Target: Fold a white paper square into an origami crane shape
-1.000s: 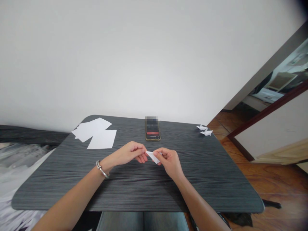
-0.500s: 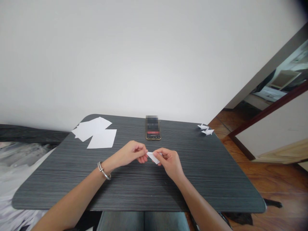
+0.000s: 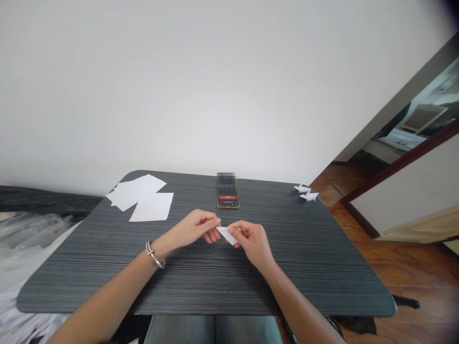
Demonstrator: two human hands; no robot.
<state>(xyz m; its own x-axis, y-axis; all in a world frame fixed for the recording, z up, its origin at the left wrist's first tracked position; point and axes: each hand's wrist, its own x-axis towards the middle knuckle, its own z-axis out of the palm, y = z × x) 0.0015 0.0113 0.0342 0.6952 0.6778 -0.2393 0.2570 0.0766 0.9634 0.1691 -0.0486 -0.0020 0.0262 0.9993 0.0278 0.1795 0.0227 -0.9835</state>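
Note:
A small folded piece of white paper [image 3: 227, 235] is held above the table, its pointed end toward the left. My right hand [image 3: 253, 239] pinches its right part between thumb and fingers. At the pointed end is my left hand [image 3: 201, 227], fingers curled around the tip and thumb just above it. Part of the paper is hidden behind the right fingers. A silver bangle [image 3: 155, 254] circles my left wrist.
On the dark table [image 3: 201, 286], white paper sheets [image 3: 152, 205] lie at the back left. A phone [image 3: 228, 191] rests at the back middle. Two folded paper figures [image 3: 309, 196] are near the back right corner. A white wall [image 3: 215, 95] rises behind.
My left thumb has lifted slightly at the paper's pointed end, and more of the tip shows. The folded paper has shifted slightly left. Everything else is the same.

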